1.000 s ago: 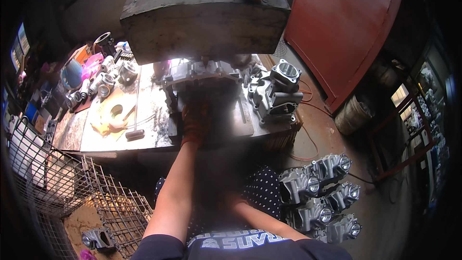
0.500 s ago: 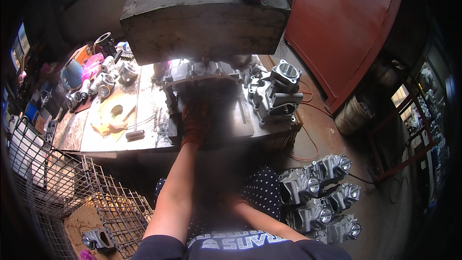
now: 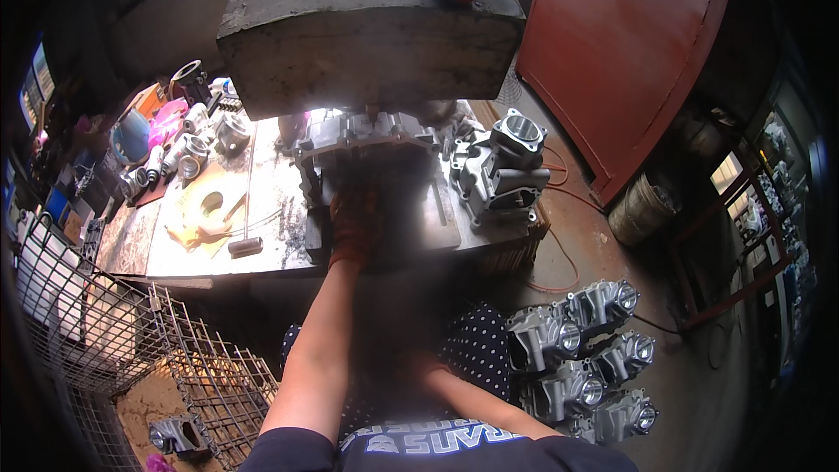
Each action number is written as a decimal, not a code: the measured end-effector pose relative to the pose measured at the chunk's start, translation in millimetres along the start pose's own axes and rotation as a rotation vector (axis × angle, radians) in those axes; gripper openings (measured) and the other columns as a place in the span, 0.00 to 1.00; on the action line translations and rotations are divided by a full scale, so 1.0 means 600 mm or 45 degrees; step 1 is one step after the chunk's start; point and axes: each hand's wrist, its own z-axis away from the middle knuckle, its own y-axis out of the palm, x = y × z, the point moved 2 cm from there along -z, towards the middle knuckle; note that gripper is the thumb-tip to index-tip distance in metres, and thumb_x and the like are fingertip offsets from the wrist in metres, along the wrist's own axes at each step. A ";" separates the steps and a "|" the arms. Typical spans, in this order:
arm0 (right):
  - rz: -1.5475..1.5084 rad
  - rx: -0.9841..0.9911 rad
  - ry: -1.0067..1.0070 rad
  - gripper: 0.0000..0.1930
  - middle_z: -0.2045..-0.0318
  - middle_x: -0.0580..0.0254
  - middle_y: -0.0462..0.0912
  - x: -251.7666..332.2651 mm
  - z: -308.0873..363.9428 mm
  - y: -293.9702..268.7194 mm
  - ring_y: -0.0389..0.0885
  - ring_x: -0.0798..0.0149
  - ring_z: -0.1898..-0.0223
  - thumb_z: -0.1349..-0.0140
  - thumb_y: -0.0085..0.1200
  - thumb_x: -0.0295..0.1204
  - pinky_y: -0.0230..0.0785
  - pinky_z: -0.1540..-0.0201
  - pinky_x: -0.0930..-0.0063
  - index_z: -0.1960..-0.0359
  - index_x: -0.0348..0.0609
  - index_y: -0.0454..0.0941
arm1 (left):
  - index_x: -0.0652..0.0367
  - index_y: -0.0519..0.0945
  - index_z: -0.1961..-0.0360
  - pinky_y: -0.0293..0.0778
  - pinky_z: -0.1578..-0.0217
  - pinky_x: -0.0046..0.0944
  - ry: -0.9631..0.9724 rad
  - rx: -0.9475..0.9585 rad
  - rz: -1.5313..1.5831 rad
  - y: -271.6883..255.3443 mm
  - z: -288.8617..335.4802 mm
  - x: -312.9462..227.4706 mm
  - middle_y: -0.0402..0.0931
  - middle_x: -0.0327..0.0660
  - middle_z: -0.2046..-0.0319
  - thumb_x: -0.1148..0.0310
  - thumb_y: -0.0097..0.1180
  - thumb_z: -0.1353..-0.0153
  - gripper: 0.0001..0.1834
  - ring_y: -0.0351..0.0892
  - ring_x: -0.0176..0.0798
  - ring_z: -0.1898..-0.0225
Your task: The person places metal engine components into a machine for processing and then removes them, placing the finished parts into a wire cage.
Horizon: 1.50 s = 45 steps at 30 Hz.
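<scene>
My left hand [image 3: 354,223], in a dark reddish work glove, reaches forward to the near side of a silver metal casting [image 3: 367,133]. The casting stands under a large grey metal machine head [image 3: 367,52]. Deep shadow swallows the gloved fingers, so their grip is unclear. My right hand [image 3: 419,369] is low over my lap by the dotted apron [image 3: 476,341], and a dark blur hides its fingers. To the right on the bench sits another silver cast housing [image 3: 502,170], its round bore facing up.
On the bench's left lie a hammer [image 3: 246,246], a yellowish ring-shaped piece [image 3: 205,207] and several small castings [image 3: 185,156]. Several cast housings [image 3: 581,358] stand on the floor at right. A wire cage [image 3: 188,341] is at lower left; a red metal panel [image 3: 620,61] rises at right.
</scene>
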 end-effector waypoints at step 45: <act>-0.010 0.053 -0.055 0.17 0.60 0.48 0.82 -0.004 -0.008 0.006 0.80 0.48 0.56 0.43 0.53 0.43 0.71 0.52 0.57 0.60 0.45 0.82 | 0.51 0.64 0.37 0.46 0.34 0.50 -0.013 0.085 0.005 -0.005 0.003 0.003 0.70 0.42 0.44 0.56 0.58 0.47 0.35 0.63 0.41 0.38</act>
